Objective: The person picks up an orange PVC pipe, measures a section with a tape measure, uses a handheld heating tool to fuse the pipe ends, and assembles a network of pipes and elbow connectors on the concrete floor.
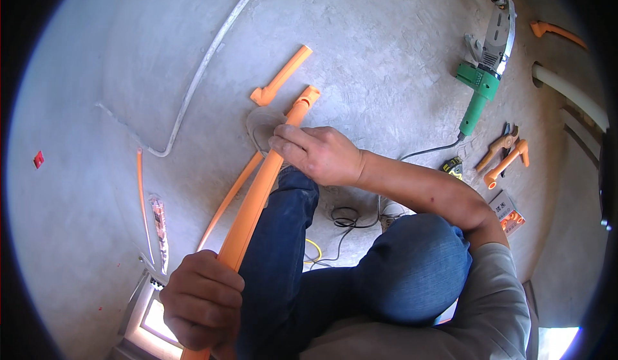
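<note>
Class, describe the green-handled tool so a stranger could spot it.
On the grey floor, beyond the person's right forearm, at upper right, lies the green-handled tool, metal head pointing away. Unlike the bent orange pipe nearby, it is green and grey, trailing a cable.

Pipe (251, 209): long, straight, orange, with a thin dark line along it. Held up in the air, slanting from lower left to upper right; its near end runs past the lower edge of view. Fitting (309, 94) at the far end — same orange, dark opening in its side.
</note>
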